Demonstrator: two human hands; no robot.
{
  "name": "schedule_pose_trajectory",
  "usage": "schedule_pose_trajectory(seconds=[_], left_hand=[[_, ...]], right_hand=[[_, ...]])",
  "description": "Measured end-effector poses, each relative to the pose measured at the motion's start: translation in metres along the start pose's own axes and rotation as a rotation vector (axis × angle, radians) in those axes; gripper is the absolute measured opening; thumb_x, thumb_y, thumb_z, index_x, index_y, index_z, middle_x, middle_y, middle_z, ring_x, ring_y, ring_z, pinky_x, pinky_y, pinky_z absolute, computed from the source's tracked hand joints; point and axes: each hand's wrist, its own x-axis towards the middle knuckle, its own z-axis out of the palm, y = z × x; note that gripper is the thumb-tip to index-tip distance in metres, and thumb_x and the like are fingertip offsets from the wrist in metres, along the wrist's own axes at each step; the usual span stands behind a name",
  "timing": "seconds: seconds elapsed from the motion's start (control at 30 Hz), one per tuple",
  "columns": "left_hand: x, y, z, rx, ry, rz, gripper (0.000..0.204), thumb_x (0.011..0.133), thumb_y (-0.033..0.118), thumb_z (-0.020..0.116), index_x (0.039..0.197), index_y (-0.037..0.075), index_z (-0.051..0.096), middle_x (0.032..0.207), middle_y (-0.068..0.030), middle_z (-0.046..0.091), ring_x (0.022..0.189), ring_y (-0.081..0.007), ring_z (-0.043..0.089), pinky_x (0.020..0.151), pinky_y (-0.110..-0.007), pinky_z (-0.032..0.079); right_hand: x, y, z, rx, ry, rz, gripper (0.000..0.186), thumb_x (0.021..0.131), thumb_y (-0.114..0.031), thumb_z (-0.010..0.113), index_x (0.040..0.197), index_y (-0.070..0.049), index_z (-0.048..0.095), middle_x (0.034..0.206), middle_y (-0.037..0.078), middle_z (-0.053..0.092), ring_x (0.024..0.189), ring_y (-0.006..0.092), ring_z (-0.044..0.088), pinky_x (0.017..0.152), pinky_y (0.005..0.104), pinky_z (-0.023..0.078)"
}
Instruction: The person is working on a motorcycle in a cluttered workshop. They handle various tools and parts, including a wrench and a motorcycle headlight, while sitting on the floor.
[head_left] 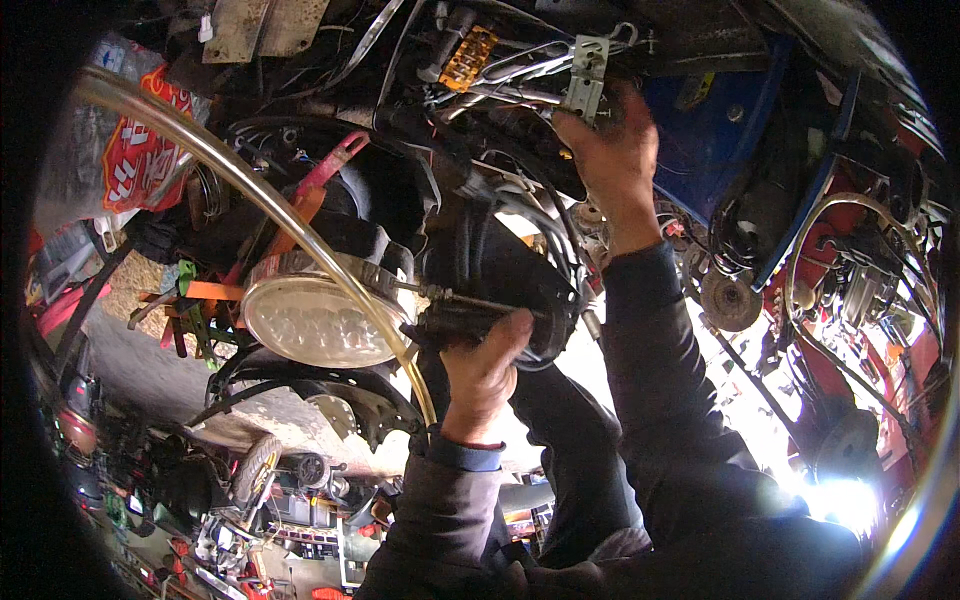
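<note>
Looks like a steady-and-reach step — left hand (480, 385) wrapped round a black cylinder (455, 323) beside the round headlight (320, 325), right hand (615, 165) half-open just by the perforated metal bracket (587, 75), contact unclear. Next calls for careful fingertip placement, I'd guess.

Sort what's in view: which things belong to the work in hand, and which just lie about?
Likely work in hand:
black cylinder, in the left hand
pale bracket, by the right hand
lamp, left of the cylinder

Likely just lying about:
bag, upper left
tyre, lower left
</note>
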Motion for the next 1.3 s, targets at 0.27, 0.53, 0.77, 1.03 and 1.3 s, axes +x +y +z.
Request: schedule_pose_trajectory(seconds=[0.27,0.53,0.77,1.03,1.3], left_hand=[[-0.023,0.007,0.004,-0.049,-0.198,-0.171,0.059,0.076,0.0,0.077,0.131,0.005,0.056,0.118,-0.0072,0.066,0.104,-0.0166,0.063,0.091,-0.034,0.053],[-0.027,-0.021,-0.013,0.255,-0.304,-0.174,0.048,0.078,0.013,0.079,0.122,0.003,0.061,0.115,-0.0088,0.065,0.1,-0.0183,0.063,0.09,-0.037,0.052],[-0.012,-0.03,-0.011,0.036,-0.073,-0.165,0.037,0.078,0.018,0.076,0.11,0.003,0.068,0.1,-0.0071,0.069,0.09,-0.0174,0.065,0.083,-0.032,0.051],[-0.011,-0.007,0.012,-0.219,-0.007,-0.152,0.027,0.075,0.002,0.072,0.101,0.006,0.066,0.089,-0.0001,0.066,0.077,-0.0121,0.062,0.074,-0.028,0.052],[-0.013,-0.016,-0.017,-0.018,0.044,-0.156,0.023,0.078,0.018,0.064,0.096,0.005,0.067,0.095,-0.0059,0.067,0.088,-0.02,0.064,0.085,-0.039,0.053]], right_hand=[[0.019,-0.068,-0.024,1.15,-0.478,-0.054,0.035,0.084,-0.012,0.064,0.118,-0.005,0.06,0.108,0.011,0.066,0.102,0.0271,0.065,0.089,0.0422,0.055],[-0.031,-0.17,-0.084,1.818,-0.959,-0.096,0.058,0.08,-0.038,0.069,0.127,-0.008,0.053,0.122,0.011,0.059,0.111,0.0266,0.058,0.088,0.0418,0.054],[-0.068,-0.192,-0.08,1.761,-0.87,0.01,0.059,0.08,-0.035,0.065,0.129,-0.004,0.051,0.124,0.018,0.055,0.108,0.0339,0.058,0.092,0.0512,0.052],[-0.032,-0.162,-0.084,1.808,-0.563,0.157,0.043,0.087,-0.035,0.061,0.119,-0.006,0.057,0.11,0.015,0.062,0.11,0.0361,0.056,0.1,0.0565,0.044],[0.039,-0.196,0.065,1.714,-0.484,0.288,0.034,0.087,-0.015,0.058,0.12,-0.005,0.054,0.102,0.014,0.063,0.092,0.0261,0.064,0.075,0.0417,0.056]])
